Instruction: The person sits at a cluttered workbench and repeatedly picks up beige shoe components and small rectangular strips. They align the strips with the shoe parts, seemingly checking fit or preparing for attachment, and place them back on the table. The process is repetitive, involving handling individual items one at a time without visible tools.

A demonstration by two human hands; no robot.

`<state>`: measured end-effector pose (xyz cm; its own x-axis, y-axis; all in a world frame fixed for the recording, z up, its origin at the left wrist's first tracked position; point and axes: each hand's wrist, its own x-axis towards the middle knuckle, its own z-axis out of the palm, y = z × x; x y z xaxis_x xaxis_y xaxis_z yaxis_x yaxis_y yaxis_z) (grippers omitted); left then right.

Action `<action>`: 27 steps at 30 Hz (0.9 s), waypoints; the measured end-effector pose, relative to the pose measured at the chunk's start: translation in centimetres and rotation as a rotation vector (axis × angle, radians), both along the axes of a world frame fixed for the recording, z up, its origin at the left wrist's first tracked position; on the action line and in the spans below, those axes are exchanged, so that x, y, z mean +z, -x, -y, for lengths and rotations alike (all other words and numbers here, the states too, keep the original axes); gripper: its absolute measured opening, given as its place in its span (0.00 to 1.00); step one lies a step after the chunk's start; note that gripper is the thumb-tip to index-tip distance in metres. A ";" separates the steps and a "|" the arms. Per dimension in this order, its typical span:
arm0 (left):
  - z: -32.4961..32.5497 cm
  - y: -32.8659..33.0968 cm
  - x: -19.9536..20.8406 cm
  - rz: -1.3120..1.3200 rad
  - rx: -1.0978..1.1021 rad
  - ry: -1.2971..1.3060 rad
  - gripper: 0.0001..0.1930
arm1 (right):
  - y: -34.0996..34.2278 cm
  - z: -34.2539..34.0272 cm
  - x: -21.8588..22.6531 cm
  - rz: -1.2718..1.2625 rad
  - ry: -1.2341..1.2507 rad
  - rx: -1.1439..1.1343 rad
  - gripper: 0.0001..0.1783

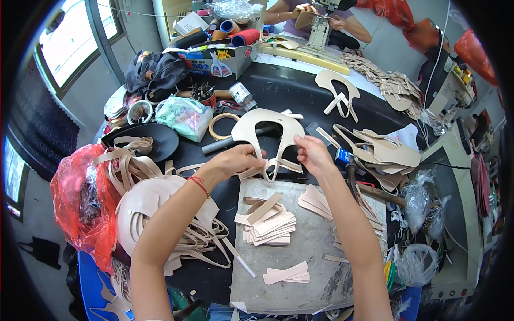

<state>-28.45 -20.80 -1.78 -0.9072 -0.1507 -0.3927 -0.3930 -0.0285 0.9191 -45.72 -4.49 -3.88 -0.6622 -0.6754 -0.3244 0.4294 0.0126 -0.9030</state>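
Both hands hold up a beige, horseshoe-shaped leather piece with a large cut-out and narrow strap-like ends. My left hand is closed on its left strap, near where the narrow ends meet. My right hand pinches its right edge between thumb and fingers. Beneath them lies a grey stone slab. On the slab sit a pile of short beige strips, a smaller stack to the right and a few more strips nearer me.
At left are a heap of leather pieces and a red plastic bag. Farther back stand a tape roll, a glass jar and a box of thread spools. More cut pieces lie right, beside a hammer. Another person works at a sewing machine.
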 end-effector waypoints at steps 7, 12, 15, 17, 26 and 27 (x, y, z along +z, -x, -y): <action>0.3 1.7 1.9 -0.244 -0.061 0.044 0.26 | 0.8 -1.8 2.1 -0.066 0.294 -0.118 0.06; 2.3 5.1 -2.7 0.068 -0.006 0.455 0.31 | 2.5 0.6 -2.3 -0.087 -0.092 -0.170 0.08; 0.5 4.7 -1.6 0.050 0.069 0.542 0.32 | 3.2 -0.3 -2.5 -0.117 -0.175 -0.137 0.12; 0.0 2.8 -0.4 -0.061 0.088 0.790 0.31 | 2.5 -1.9 -0.8 -0.227 -0.195 -0.107 0.17; -10.9 -13.8 7.0 -0.417 -0.059 1.011 0.17 | -8.9 -18.6 3.9 -1.158 -0.463 0.095 0.09; -12.7 -15.6 7.1 -0.406 -0.054 0.991 0.17 | -9.8 -19.3 3.4 -1.264 -0.450 0.084 0.08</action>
